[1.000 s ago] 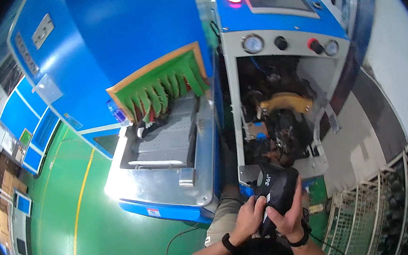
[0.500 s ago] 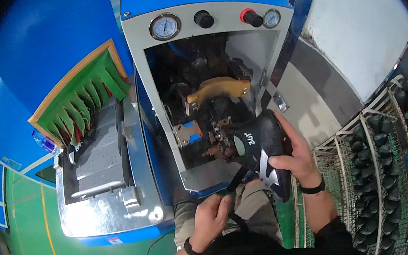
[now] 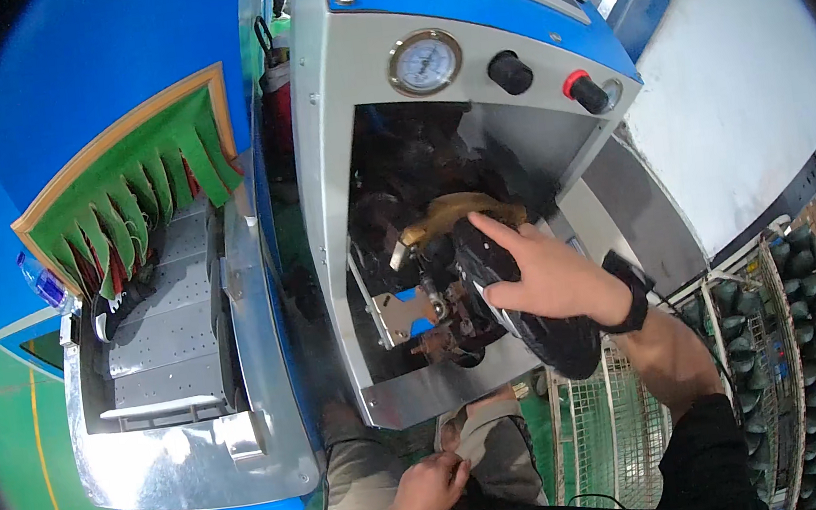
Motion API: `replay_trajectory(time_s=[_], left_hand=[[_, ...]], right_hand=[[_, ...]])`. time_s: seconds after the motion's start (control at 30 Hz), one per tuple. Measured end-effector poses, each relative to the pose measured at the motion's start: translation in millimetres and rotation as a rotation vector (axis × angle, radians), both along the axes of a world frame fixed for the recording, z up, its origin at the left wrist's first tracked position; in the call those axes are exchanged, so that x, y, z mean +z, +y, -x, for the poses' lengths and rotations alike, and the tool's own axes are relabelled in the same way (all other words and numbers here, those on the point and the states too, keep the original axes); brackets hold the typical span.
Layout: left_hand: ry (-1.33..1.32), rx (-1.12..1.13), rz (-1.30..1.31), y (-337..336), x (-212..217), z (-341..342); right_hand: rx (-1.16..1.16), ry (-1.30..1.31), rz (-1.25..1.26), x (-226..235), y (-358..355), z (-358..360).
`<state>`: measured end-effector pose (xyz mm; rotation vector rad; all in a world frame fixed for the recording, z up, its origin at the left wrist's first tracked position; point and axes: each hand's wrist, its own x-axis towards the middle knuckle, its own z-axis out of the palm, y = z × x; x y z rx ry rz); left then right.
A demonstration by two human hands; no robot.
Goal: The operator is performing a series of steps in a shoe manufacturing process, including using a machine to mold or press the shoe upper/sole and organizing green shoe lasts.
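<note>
Pressing a shoe into the machine

Clamped over the black shoe (image 3: pixel 525 312) with right hand (image 3: pixel 552 279), inside the grey machine (image 3: pixel 337 162) opening. Left hand (image 3: pixel 430 489) loosely curled, empty, resting on lap. Green floor (image 3: pixel 8 452) beside conveyor (image 3: pixel 165 333).

The shoe (image 3: pixel 508 294) sits in the press machine's (image 3: pixel 363 210) opening (conveyor (image 3: pixel 150 335) to its left, rack (image 3: pixel 799 331) right).

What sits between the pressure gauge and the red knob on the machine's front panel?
In the head view, a black round knob sits between the gauge and the red knob. The right hand presses the black shoe below.
</note>
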<state>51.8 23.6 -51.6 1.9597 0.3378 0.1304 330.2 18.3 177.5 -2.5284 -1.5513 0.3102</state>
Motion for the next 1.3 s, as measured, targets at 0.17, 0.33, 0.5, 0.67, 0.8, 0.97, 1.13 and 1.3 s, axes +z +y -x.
replay_trajectory(time_s=[0.17,0.33,0.5,0.67,0.8,0.97,1.13,1.3], left_hand=[[0.033,0.014,-0.062,10,-7,6],[-0.066,0.157,-0.068,1,-5,15],[-0.064,0.128,-0.11,-12,1,11],[-0.092,0.079,-0.132,-25,23,8],[-0.12,0.061,0.118,-23,13,2],[-0.259,0.039,0.932,-27,61,-2],[-0.138,-0.197,1.509,-38,118,-17],[0.155,-0.008,1.367,-40,61,-7]], right_hand=[[-0.08,-0.131,-0.138,-18,10,-1],[-0.161,-0.122,-0.29,-32,7,15],[-0.13,-0.183,-0.48,-38,-6,16],[-0.215,-0.194,-0.53,-24,-19,50],[-0.069,-0.351,-0.667,-37,-62,81],[0.164,-0.325,-0.668,-58,-163,101],[0.274,-0.181,-0.493,-41,-230,147],[0.218,0.626,-0.593,-109,-218,98]])
